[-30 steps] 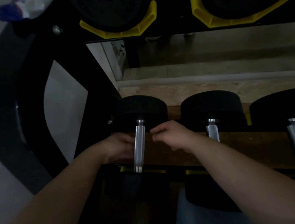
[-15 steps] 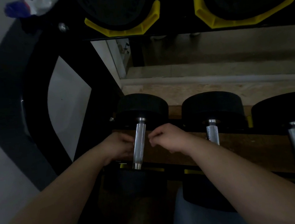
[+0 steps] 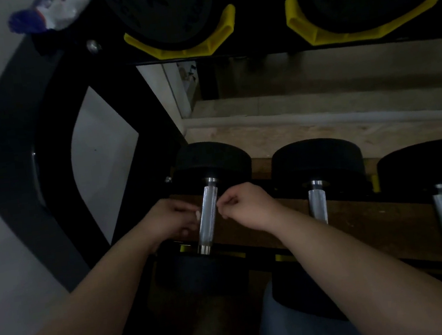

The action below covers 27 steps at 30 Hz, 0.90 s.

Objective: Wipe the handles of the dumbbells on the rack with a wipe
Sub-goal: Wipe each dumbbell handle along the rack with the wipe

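Both hands flanked the handle (image 3: 209, 219) of the leftmost dumbbell (image 3: 213, 160) on the rack (image 3: 360, 220). Your left hand (image 3: 170, 220) sat just beside its left side and your right hand (image 3: 244, 209) just beside its right, the fingers of each curled inward. Whether they pinched the wipe could not be told in the dim light; only a pale fleck (image 3: 197, 214) showed at the left fingertips. Likely hazards: an uneven pull could roll the dumbbell on its rail, and a wipe drawn only across the top would leave the underside dirty. Two other handles (image 3: 317, 202) waited to the right.
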Each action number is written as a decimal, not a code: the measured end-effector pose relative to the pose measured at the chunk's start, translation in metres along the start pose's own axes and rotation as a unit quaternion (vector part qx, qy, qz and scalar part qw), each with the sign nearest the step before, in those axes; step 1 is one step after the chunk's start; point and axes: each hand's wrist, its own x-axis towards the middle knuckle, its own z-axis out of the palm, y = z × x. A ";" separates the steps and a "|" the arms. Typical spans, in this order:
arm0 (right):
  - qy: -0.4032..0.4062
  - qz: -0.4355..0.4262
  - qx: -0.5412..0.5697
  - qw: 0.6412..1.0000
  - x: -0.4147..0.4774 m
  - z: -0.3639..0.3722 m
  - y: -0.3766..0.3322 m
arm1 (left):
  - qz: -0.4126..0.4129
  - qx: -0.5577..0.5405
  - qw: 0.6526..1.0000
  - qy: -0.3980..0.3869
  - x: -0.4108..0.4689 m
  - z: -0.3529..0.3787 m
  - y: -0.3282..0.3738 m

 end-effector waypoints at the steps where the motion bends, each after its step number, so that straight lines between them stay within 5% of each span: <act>1: 0.011 -0.018 -0.007 1.000 -0.001 0.001 -0.001 | 0.008 -0.021 1.000 0.019 -0.002 0.002 0.002; 5: 0.051 -0.099 0.025 0.993 -0.004 0.011 -0.007 | 0.088 -0.061 0.987 0.117 -0.018 0.015 0.012; 11: 0.053 -0.129 0.032 0.990 -0.002 0.015 -0.004 | 0.093 -0.056 0.992 0.067 -0.038 0.020 0.016; 15: 0.106 0.009 0.099 0.989 0.009 0.014 0.001 | 0.119 -0.026 0.977 0.177 -0.047 0.026 0.013; 19: 0.059 0.206 0.313 0.925 0.023 0.019 0.005 | 0.105 0.083 0.961 0.243 -0.059 0.034 -0.001; 24: 0.041 0.197 0.448 0.871 0.035 0.025 0.003 | 0.074 0.102 0.962 0.244 -0.059 0.034 -0.001; 27: -0.045 0.189 0.354 0.915 0.029 0.019 0.013 | 0.066 0.122 0.959 0.246 -0.057 0.034 0.005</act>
